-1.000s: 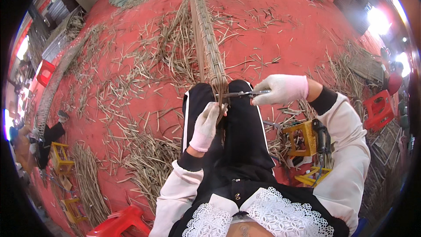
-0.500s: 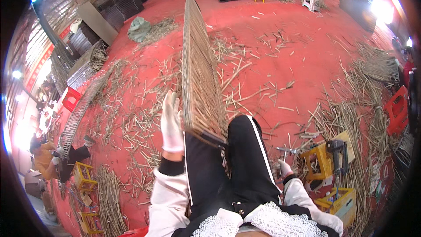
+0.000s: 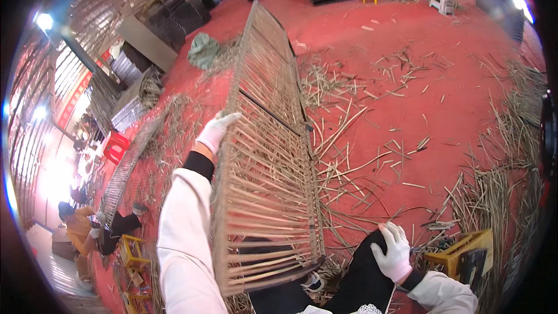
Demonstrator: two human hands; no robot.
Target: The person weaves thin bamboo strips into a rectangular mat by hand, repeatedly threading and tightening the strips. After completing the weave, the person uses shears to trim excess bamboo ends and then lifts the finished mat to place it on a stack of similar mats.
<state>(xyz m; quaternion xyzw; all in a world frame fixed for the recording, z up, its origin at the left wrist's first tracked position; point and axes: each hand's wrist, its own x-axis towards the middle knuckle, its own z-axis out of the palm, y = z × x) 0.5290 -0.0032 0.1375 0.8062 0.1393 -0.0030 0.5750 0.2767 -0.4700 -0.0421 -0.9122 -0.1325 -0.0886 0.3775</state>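
A long woven panel (image 3: pixel 270 189) of brown strips on a frame with dark crossbars leans away from me, its near end over my lap. My left hand (image 3: pixel 215 131), in a white glove, is closed on the panel's left edge, about midway along. My right hand (image 3: pixel 395 253), also gloved in white, lies on my right knee (image 3: pixel 363 273) with its fingers apart and nothing visible in it. Part of my lap shows through the gaps between the strips.
Loose strips (image 3: pixel 354 139) litter the red floor. A yellow crate-like stool (image 3: pixel 456 256) stands right of my right hand, near a strip bundle (image 3: pixel 494 209). At left, a person in an orange top (image 3: pixel 81 229) sits by another long panel (image 3: pixel 136 154). A green sack (image 3: pixel 203 50) lies farther off.
The panel has turned from nearly edge-on to show its broad face. My left hand has moved from beside it onto its edge. My right hand has come from the right side onto my knee.
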